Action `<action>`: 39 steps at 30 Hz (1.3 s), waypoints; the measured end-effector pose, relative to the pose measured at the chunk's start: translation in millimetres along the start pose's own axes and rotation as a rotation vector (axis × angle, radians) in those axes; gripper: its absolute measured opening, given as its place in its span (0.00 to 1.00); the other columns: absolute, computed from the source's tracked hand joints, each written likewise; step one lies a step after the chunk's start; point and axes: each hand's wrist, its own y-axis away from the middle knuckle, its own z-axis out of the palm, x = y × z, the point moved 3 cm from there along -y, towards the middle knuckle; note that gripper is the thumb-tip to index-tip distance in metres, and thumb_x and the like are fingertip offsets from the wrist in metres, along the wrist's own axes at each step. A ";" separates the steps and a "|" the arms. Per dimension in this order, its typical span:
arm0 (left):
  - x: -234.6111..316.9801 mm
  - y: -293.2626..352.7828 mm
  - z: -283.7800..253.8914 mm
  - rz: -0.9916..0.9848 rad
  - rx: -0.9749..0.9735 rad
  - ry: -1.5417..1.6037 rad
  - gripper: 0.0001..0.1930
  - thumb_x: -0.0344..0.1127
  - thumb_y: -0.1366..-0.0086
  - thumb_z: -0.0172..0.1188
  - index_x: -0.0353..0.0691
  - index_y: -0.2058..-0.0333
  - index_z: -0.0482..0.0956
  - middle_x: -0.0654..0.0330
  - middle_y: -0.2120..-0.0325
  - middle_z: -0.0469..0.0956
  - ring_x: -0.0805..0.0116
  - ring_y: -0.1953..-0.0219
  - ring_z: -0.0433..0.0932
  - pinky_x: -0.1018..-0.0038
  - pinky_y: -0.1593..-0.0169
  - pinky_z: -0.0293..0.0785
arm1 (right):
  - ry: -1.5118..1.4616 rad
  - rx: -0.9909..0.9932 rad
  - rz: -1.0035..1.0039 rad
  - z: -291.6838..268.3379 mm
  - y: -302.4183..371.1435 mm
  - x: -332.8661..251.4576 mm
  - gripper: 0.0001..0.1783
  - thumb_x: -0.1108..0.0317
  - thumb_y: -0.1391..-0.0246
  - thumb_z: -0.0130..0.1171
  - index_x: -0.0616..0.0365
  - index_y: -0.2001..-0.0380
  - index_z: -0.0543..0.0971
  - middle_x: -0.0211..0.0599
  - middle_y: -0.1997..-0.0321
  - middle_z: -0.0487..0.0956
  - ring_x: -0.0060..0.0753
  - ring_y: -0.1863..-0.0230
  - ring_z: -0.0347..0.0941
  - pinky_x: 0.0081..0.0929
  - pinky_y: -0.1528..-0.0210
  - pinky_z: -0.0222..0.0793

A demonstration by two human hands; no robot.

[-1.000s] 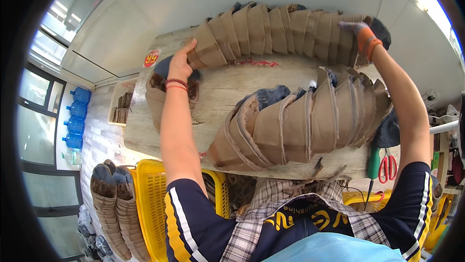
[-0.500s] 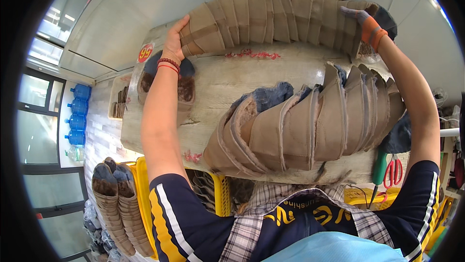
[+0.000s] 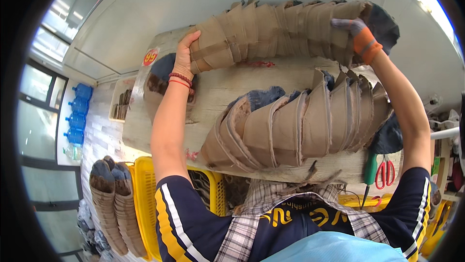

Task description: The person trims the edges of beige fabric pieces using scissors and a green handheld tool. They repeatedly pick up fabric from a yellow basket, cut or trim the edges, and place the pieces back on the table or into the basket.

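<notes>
- Clasping the far row of nested brown pieces (image 3: 276,29), the left fingers (image 3: 193,36) bend partway around its left end.
- Gloved right fingers (image 3: 343,22) hold its right end, nearly straight.
- Nearer the body than both, another row (image 3: 288,129) lies on the surface (image 3: 218,85).

The long row of shoe pieces (image 3: 271,32) now overlaps part of the red smear on the table (image 3: 218,112), which showed whole half a second ago. Its layers, crisply stepped before, look blurred and flatter. The left forearm (image 3: 169,126) hides more of the upright pair at the table's left end.
</notes>
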 end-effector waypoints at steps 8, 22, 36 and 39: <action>49.5 95.7 28.6 0.335 0.120 -0.123 0.19 0.41 0.44 0.57 0.35 0.56 0.75 0.56 0.60 0.78 0.61 0.61 0.78 0.66 0.54 0.75 | -0.095 -0.150 -0.199 -20.7 35.0 -46.6 0.18 0.66 0.44 0.54 0.65 0.53 0.76 0.37 0.51 0.77 0.27 0.48 0.71 0.25 0.41 0.62; 39.3 637.5 3.1 0.833 0.946 -0.232 0.34 0.50 0.42 0.52 0.34 0.42 0.61 0.51 0.44 0.66 0.54 0.43 0.65 0.59 0.40 0.61 | 0.057 -0.756 -0.599 280.7 230.5 -77.4 0.20 0.64 0.50 0.61 0.64 0.55 0.77 0.35 0.54 0.78 0.26 0.54 0.73 0.24 0.48 0.67; -157.7 878.1 -3.2 0.758 1.495 0.053 0.32 0.46 0.43 0.52 0.32 0.43 0.63 0.50 0.46 0.68 0.54 0.45 0.69 0.60 0.43 0.66 | 0.009 -1.479 -0.214 601.5 335.9 82.0 0.22 0.71 0.56 0.67 0.62 0.55 0.76 0.34 0.56 0.78 0.26 0.55 0.73 0.25 0.50 0.69; -164.2 891.4 -25.1 0.799 1.483 0.088 0.34 0.48 0.43 0.53 0.32 0.42 0.61 0.49 0.45 0.67 0.53 0.45 0.68 0.59 0.43 0.65 | 0.071 -1.513 -0.237 660.5 326.1 128.2 0.23 0.70 0.55 0.66 0.62 0.53 0.75 0.32 0.55 0.78 0.27 0.55 0.72 0.25 0.50 0.68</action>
